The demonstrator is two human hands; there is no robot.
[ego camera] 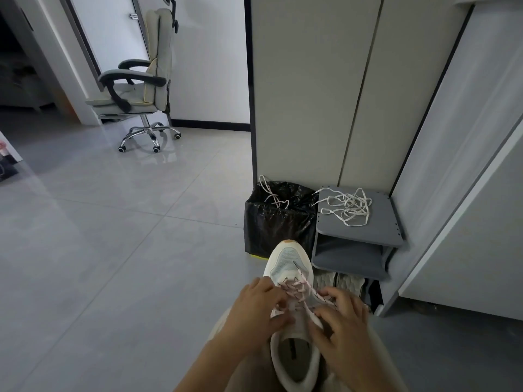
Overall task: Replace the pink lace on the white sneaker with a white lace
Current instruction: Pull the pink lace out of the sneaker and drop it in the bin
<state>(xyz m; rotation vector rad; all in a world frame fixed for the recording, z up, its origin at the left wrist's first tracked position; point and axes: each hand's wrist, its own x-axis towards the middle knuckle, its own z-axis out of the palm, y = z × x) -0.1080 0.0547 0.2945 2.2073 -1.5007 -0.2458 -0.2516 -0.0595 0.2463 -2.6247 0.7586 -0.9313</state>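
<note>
Head view, only one available.

White sneaker [291, 267]: bottom centre, lying on the person's legs in pale trousers, toe pointing away, opening toward the camera. Toe tip near the foot of a black bin bag [278, 227].

Pink lace [297, 288]: threaded crisscross through the eyelets, loose, one strand running off to the right side.

Left hand [254, 309]: fingers curled over the sneaker's left side by the eyelets, thumb across the tongue area. Grips the shoe.

Right hand [343, 326]: fingers curled, fingertips pinching the pink strand at the right eyelets. Heel of the hand by the collar.

White lace [348, 206]: loose tangle on the top board of a grey shoe rack [392, 222], well apart from both hands, one end hanging off the left edge.

Second thin lace [271, 193] draped over the top of the bin bag, colour hard to tell.

Pale shoes [339, 281] tucked in the rack's bottom level, just right of the sneaker.

Rack against a tall cabinet [311, 94]. Grey tiled floor [113, 236]. Office chair [141, 80] far left, well apart from everything else.
</note>
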